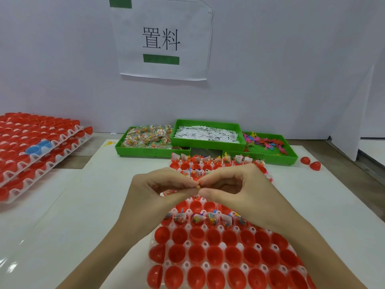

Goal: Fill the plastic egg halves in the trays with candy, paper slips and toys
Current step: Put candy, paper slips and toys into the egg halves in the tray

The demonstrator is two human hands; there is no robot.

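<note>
Above the white tray (188,243) of red egg halves (215,254), the left hand (164,188) and right hand (235,184) meet, fingertips together pinching a tiny yellowish piece (198,186). Behind the tray sit green bins of candy (145,136), paper slips (206,133) and toys (264,142).

I'm at a packing workstation: a printed sign (163,38) on the partition, green bins (208,135) of parts, stacked egg trays (39,142).
</note>
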